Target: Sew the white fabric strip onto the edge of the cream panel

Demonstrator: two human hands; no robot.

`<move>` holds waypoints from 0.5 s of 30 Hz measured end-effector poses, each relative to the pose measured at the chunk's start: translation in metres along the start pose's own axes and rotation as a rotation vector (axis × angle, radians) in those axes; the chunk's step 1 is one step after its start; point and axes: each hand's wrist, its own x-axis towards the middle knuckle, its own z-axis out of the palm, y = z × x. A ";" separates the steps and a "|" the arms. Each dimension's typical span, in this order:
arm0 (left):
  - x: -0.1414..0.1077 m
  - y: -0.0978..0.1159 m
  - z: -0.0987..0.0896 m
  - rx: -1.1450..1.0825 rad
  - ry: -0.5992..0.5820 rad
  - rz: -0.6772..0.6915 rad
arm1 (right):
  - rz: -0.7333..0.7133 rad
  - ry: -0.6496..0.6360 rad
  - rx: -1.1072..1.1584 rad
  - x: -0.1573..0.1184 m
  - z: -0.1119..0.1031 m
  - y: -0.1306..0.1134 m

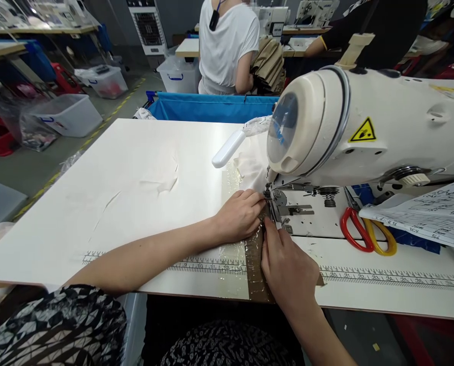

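Note:
A strip of brown fabric [255, 274] runs from the table's front edge up to the presser foot [269, 197] of a white sewing machine [310, 122]. Beside it on the left lies a sheer, shiny, speckled band [232, 284]. My left hand [240, 216] rests just left of the presser foot, fingers curled together on the brown fabric. Lower down, my right hand [290, 264] pinches the fabric's right side, thumb and forefinger close to the needle area. The part of the fabric beneath both hands is hidden.
Red-and-yellow-handled scissors [358, 231] lie right of the machine bed, near a written paper sheet [428, 211]. Loose thin scraps [165, 184] lie on the white table [116, 147]. A blue cloth bin [211, 105] hangs behind it; a person in white [229, 46] is beyond.

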 end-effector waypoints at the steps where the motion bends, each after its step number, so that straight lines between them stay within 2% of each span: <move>1: 0.000 -0.002 0.001 -0.005 0.004 0.002 | 0.009 0.005 -0.002 0.001 0.000 0.000; 5: 0.002 -0.007 0.002 -0.013 0.036 0.006 | 0.004 0.022 0.051 -0.004 -0.006 0.000; 9: 0.001 -0.007 -0.008 -0.016 0.037 0.002 | -0.038 0.128 0.205 -0.024 -0.017 0.004; 11: -0.005 -0.009 -0.020 -0.009 0.005 -0.010 | -0.175 0.088 0.324 -0.036 -0.019 0.006; 12: -0.011 -0.012 -0.027 -0.009 -0.015 -0.020 | -0.198 0.043 0.396 -0.040 -0.018 0.006; 15: -0.048 -0.028 -0.051 -0.034 -0.054 -0.097 | 0.011 -0.020 0.503 -0.050 -0.013 0.004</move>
